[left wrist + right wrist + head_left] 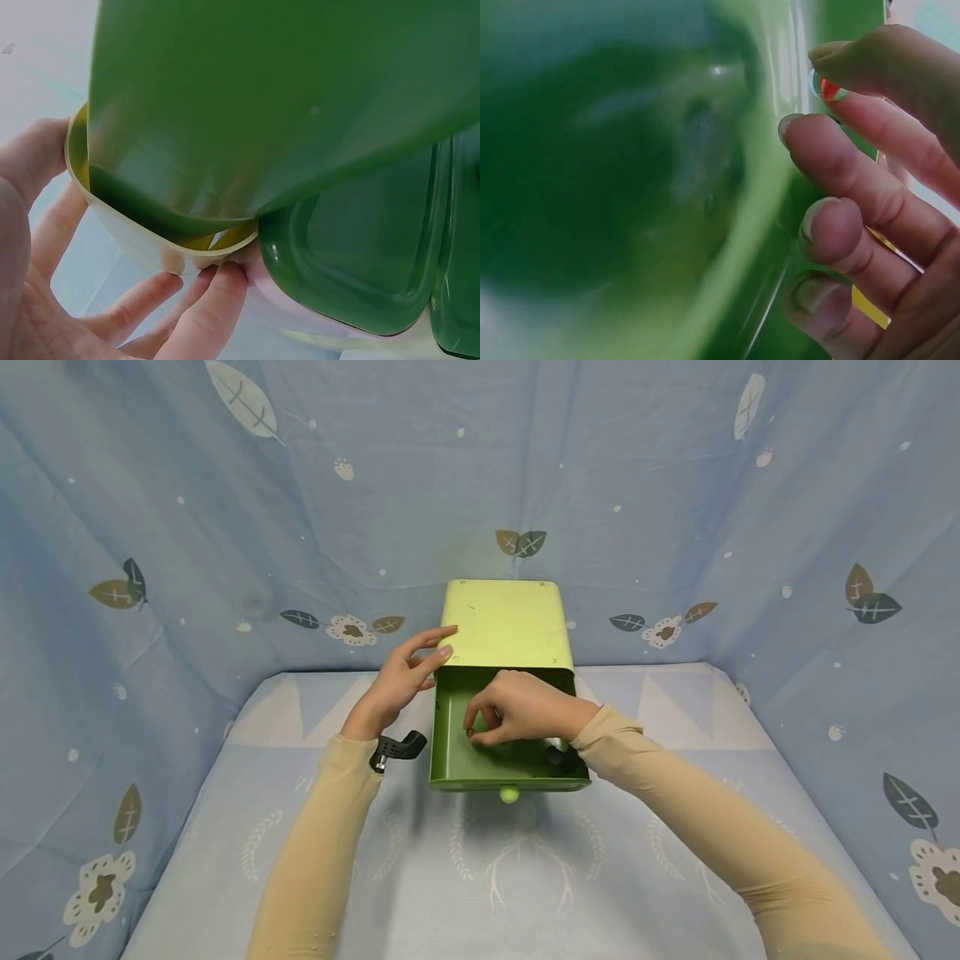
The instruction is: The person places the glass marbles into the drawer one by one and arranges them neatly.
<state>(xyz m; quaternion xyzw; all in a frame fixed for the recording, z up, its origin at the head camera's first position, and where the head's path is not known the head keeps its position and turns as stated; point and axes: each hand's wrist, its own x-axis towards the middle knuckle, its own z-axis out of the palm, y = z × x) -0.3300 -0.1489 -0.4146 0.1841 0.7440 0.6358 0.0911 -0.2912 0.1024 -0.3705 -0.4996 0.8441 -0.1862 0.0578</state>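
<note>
A yellow-green case (506, 622) stands with its dark green drawer (450, 752) pulled out toward me. My left hand (401, 681) rests against the case's left front edge, fingers fairly straight; the left wrist view shows its fingertips (225, 281) touching the case's outer wall. Inside the drawer, my right hand (521, 706) pinches a small glass marble between thumb and index finger. Up close in the right wrist view, the marble (827, 87) is clear with orange and pale green in it, and the other fingers are loosely bent beside the drawer wall.
A round light green knob (509, 794) sits on the drawer's front. The case stands on a pale patterned tabletop (450, 893), close to a blue leaf-print curtain (420, 485) behind and at both sides. A black strap mount (401, 747) is on the left wrist.
</note>
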